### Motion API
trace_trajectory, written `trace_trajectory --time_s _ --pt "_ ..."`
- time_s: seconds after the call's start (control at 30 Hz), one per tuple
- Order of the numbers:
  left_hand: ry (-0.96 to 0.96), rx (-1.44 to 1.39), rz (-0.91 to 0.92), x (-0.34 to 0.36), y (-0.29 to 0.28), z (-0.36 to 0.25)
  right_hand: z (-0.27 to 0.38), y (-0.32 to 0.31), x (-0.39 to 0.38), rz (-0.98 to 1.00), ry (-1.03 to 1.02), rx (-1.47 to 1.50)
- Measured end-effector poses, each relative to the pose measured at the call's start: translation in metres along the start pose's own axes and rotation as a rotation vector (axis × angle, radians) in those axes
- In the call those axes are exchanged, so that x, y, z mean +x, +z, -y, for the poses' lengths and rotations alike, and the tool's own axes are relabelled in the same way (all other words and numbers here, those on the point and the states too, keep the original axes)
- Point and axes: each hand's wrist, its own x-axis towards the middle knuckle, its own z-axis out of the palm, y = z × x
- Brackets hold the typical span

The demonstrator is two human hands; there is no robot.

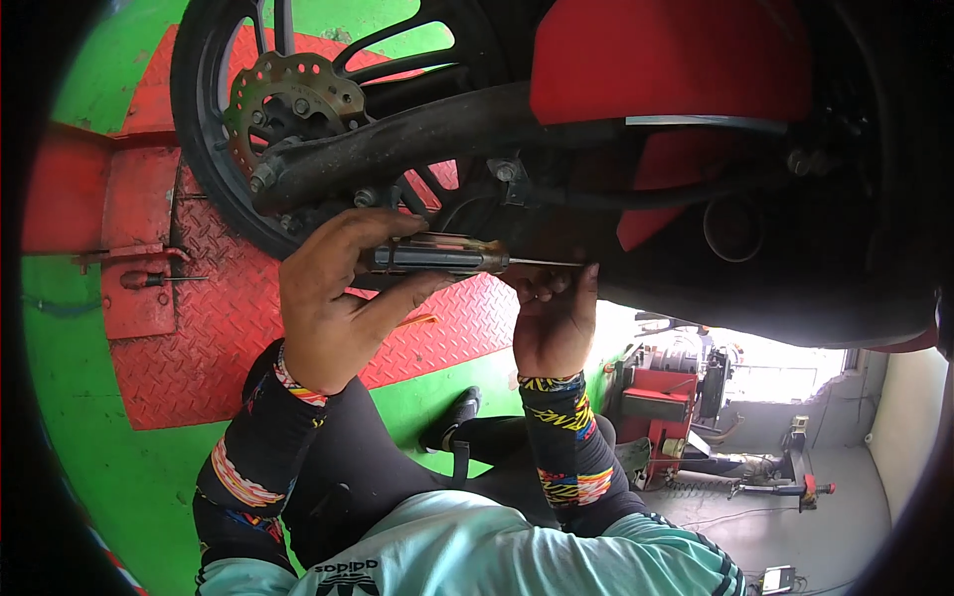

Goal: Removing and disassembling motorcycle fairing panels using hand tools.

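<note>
My left hand [328, 288] grips the handle of a screwdriver [437, 255], whose thin shank points right beneath the dark underside of a motorcycle. The shank's end reaches my right hand [556, 318], which has curled fingers at the dark bodywork; what they hold is hidden. Above both hands runs the black swingarm [388, 144], with a bolted bracket [509, 174]. At upper left is the wheel [187, 119] with a perforated brake disc [288, 74], and a red body panel [666, 60] hangs at the top.
A red tread-plate platform [169, 387] lies on the green floor [70, 358]. A second screwdriver [149, 280] rests on a red fixture at left. At right, a red workshop machine [656, 407] stands near a bright opening. My shoe [452, 417] shows below my hands.
</note>
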Motion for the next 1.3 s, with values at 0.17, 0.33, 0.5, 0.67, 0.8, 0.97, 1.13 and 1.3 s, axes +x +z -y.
trace_trajectory --time_s 0.17,0.33,0.5,0.67,0.8,0.97,1.13,1.3 --pt "-0.100 -0.026 -0.070 0.001 0.011 -0.006 0.000 0.009 -0.002 -0.004 -0.028 -0.027" --pt "-0.050 0.000 -0.036 0.001 0.008 -0.004 0.001 0.005 0.001 0.010 -0.056 -0.003" --pt "-0.046 0.097 0.023 0.007 0.005 -0.009 0.000 -0.007 0.003 0.130 -0.014 0.088" --pt "-0.034 0.270 0.175 0.018 0.007 -0.024 -0.006 0.015 -0.015 0.249 0.065 -0.062" --pt "-0.070 0.333 0.272 0.024 0.000 -0.031 -0.009 0.033 -0.016 0.433 0.096 -0.118" --pt "0.020 0.409 0.331 0.034 0.000 -0.031 -0.017 0.041 -0.013 0.453 0.177 -0.143" --pt "-0.298 0.398 0.448 0.053 -0.002 -0.047 -0.015 0.062 -0.016 0.375 0.169 -0.040" --pt "0.027 0.141 -0.009 0.016 0.011 -0.039 -0.018 0.054 -0.017 0.322 0.140 -0.025"
